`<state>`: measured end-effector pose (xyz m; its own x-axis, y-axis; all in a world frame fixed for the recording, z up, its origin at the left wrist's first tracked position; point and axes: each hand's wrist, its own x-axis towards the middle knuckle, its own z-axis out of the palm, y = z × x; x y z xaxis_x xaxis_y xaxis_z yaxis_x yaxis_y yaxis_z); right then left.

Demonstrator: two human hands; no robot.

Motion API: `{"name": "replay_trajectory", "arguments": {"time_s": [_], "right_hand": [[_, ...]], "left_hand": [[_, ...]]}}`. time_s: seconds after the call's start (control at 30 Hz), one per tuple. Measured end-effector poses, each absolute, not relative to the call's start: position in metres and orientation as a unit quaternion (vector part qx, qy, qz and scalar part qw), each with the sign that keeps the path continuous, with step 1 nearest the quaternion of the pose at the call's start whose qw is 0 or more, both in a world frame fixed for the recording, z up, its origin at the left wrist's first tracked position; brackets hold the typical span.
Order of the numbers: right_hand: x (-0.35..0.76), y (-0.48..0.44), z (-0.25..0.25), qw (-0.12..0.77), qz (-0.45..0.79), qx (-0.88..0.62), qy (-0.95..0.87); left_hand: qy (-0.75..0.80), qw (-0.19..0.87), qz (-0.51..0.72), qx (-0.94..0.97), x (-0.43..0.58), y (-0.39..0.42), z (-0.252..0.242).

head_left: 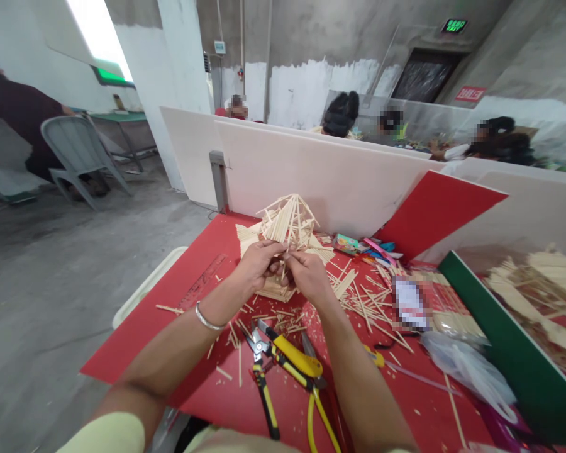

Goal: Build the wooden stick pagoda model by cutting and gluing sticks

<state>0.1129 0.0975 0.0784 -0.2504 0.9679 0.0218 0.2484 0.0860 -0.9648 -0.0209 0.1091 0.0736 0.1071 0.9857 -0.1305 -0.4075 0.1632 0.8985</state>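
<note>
A small house-like model of thin pale wooden sticks [290,217] stands on the red tabletop, with a peaked, partly slatted roof. My left hand [260,264] and my right hand [305,269] meet at its near side, fingers pinched close together. What they grip between the fingertips is too small to make out. Loose sticks [365,302] lie scattered to the right of the model. Nearer to me are pruning-type cutters [261,358], a yellow utility knife [292,353] and yellow-handled pliers [317,402].
White partition boards [311,170] rise behind the red table [170,340]. At the right are packaged sticks [453,308], a plastic bag [471,371] and a green divider [504,352]. A clear ruler [202,280] lies left. Several people sit beyond the boards.
</note>
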Motion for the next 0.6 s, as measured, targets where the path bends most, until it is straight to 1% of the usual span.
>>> {"name": "replay_trajectory", "arguments": {"time_s": [0.6], "right_hand": [[0.1126,0.0995,0.0744,0.37,0.468,-0.475,-0.647]], "left_hand": [[0.405,0.647,0.531,0.368,-0.0231,0.1055,0.0784]]}}
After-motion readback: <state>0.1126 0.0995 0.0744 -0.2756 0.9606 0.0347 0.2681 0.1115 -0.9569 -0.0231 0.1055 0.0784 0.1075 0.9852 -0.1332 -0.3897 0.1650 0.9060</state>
